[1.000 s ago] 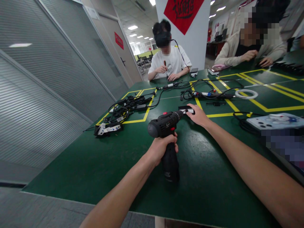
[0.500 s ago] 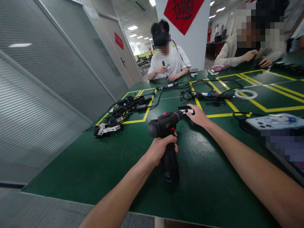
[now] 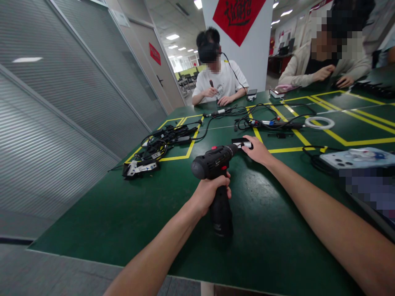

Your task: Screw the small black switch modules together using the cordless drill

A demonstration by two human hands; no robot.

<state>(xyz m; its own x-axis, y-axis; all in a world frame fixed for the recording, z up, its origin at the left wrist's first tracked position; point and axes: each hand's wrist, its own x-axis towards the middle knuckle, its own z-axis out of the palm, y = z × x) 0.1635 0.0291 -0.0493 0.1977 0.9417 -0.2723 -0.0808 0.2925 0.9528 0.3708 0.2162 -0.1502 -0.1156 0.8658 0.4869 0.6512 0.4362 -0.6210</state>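
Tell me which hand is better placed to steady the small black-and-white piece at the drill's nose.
The right hand. Its fingers already rest on the small black-and-white piece on the green table. The left hand is wrapped around the drill grip, so it looks occupied.

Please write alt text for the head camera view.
The left hand grips a black cordless drill whose tip meets a small black-and-white part held down by the right hand on a green table; two other people sit opposite.
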